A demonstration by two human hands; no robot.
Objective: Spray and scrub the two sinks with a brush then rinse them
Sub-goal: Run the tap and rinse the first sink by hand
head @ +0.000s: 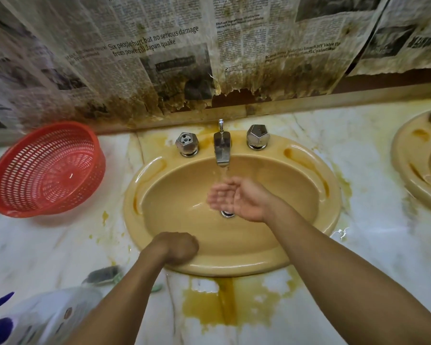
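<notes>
Blurred spray bottle [47,317] sits nearest, lower left. Sink [246,265] lies ahead, faucet [222,150] running — right hand [237,197] under the stream, fingers [217,195] cupped together; left hand [177,247] on the near rim, fingers curled, seemingly empty. Brush [103,275] lies on the tabletop [35,245] left of the left forearm, lengthwise left-right; second sink [403,155] far right

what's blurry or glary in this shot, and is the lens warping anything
Head view: the right hand smears with motion blur at its fingers under the tap; the spray bottle and brush at lower left are soft; white glare streaks the near rim of the sink; the wide lens bows the counter and newspaper.
</notes>
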